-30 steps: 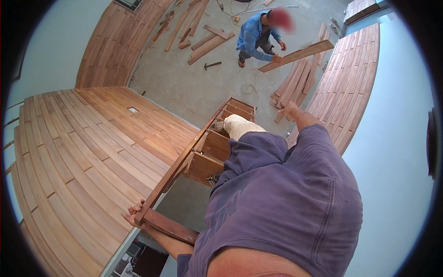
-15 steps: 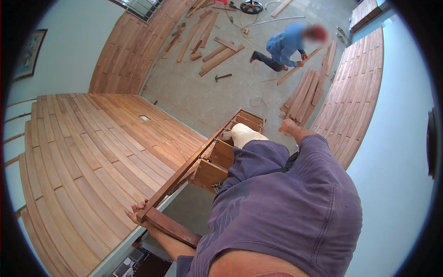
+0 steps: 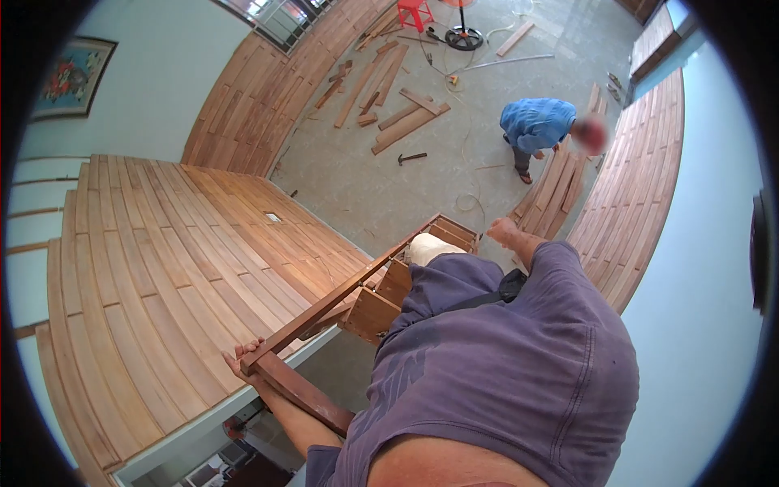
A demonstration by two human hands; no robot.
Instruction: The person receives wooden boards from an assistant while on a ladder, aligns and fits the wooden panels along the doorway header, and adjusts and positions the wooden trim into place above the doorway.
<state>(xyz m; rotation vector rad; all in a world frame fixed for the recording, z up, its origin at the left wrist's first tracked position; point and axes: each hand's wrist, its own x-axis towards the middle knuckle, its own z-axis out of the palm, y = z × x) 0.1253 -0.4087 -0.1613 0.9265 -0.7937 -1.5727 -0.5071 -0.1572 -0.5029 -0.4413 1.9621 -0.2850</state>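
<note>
My left hand [image 3: 241,357] is wrapped round the corner of a wooden stepladder [image 3: 307,318], where a side rail meets the top crosspiece. The ladder's steps run down beside my leg, and it stands close to the wood-plank-clad surface [image 3: 187,284] on the left. Away from the ladder, my right hand [image 3: 505,233] hangs by my right side with its fingers curled in. Nothing shows in that fist.
Below, a co-worker in a blue shirt [image 3: 537,122] bends over stacked planks [image 3: 553,193]. A hammer [image 3: 412,158], loose boards [image 3: 411,126], a cable and a wheeled fan base [image 3: 464,38] lie or stand on the floor. A red stool [image 3: 415,12] is farther back.
My view has tilted, so the room has shifted down and right in it. The co-worker has moved from a held board to bending over the plank stack. My left hand stays on the ladder.
</note>
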